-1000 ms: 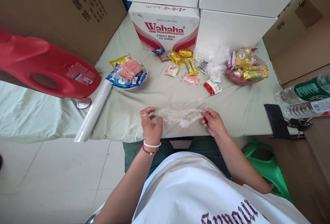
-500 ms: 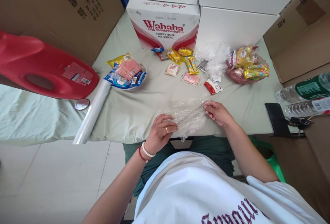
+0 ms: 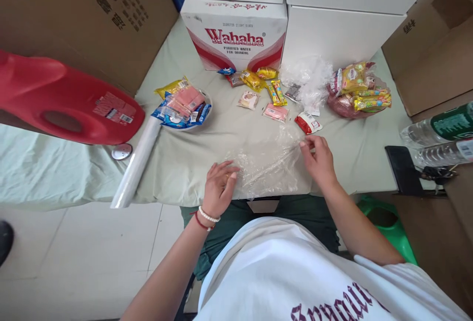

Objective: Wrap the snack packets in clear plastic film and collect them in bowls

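A thin, wrinkled clear plastic sheet (image 3: 268,171) lies spread near the table's front edge; whether it is a bag or a single layer I cannot tell. At its left edge my left hand (image 3: 219,188) is open, fingers stretched out and thumb apart, fingertips by the plastic. My right hand (image 3: 320,161) pinches the sheet's upper right corner between thumb and fingers. Just beyond that hand lies a red and white snack packet (image 3: 308,123). A pink packet (image 3: 275,112) and a pale wrapped snack (image 3: 248,99) are farther back.
A clear plastic roll (image 3: 136,166) lies at left beside a red jug (image 3: 70,99). Behind are a bowl of snacks (image 3: 185,107), a Wahaha carton (image 3: 236,35), crumpled plastic (image 3: 308,82) and a reddish snack bowl (image 3: 342,107). Bottles (image 3: 451,124) and a black phone-like object (image 3: 402,169) are right.
The plastic sheet has been spread flatter and wider on the table. My left hand has moved left and opened its fingers; my right hand has moved slightly right, still pinching the plastic.
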A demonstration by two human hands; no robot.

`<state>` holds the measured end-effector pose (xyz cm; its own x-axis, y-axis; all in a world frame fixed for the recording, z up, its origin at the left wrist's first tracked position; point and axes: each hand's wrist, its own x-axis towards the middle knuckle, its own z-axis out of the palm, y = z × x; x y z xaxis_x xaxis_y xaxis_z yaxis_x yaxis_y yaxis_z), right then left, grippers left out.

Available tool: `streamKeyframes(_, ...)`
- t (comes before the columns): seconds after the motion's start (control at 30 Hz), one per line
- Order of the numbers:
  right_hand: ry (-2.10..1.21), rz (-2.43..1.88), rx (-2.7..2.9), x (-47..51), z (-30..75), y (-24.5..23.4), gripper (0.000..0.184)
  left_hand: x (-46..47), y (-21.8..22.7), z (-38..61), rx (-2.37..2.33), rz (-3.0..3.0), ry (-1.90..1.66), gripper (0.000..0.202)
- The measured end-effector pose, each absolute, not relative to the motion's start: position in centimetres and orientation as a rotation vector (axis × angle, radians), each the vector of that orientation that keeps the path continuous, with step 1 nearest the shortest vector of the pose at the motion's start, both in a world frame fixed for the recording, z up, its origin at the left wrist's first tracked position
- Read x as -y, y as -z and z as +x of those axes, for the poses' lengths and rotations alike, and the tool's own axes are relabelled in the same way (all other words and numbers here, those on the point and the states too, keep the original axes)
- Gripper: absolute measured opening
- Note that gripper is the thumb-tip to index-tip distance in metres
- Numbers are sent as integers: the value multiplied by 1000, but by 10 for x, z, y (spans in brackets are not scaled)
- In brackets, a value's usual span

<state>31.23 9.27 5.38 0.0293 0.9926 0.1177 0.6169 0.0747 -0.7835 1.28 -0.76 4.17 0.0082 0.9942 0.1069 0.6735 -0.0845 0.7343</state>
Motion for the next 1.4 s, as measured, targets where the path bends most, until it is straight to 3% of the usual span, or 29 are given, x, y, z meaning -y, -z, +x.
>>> streamKeyframes(0.1, -561, -1602, 1859, -60, 297, -59, 55, 0, -36, 36, -1978, 1817, -751, 47)
streamKeyframes(0.17, -596, -1609, 2002, -45, 295, -55, 66, -3, -34, 45, -2034, 1875, -618, 39)
streamKeyframes(0.27, -742, -1659, 2018, -38, 313, -45, 67, -4, -33, 42, -1966, 2015, -416, 23)
streamKeyframes(0.53, -1360, -1650, 1667, -48, 407, -36, 53, -7, -25, -4, -1793, 2139, -169, 83)
streamKeyframes(0.63, -1234, -1741, 1732, -55, 425, -48, 49, -9, -22, -10, -1741, 2150, -161, 89)
streamKeyframes(0.77, -662, -1645, 1908, -65, 393, -80, 31, -10, -24, -7, -1726, 2145, -389, 78)
streamKeyframes(0.9, -671, -1052, 2298, -66, 305, -85, 26, -7, -31, 6, -2205, 1811, -762, 44)
streamKeyframes(1.03, -555, -963, 2595, -68, 237, -51, 33, 5, -37, 25, -2426, 1586, -441, 40)
streamKeyframes(1.13, -447, -1168, 2633, -72, 222, -27, 48, 11, -36, 38, -2388, 1597, -414, 32)
streamKeyframes(1.27, -397, -1321, 2597, -75, 223, -19, 55, 3, -35, 52, -2024, 1506, -925, 17)
streamKeyframes(1.4, -398, -1428, 2534, -77, 228, -22, 57, -9, -40, 66, -1603, 946, -1238, 33)
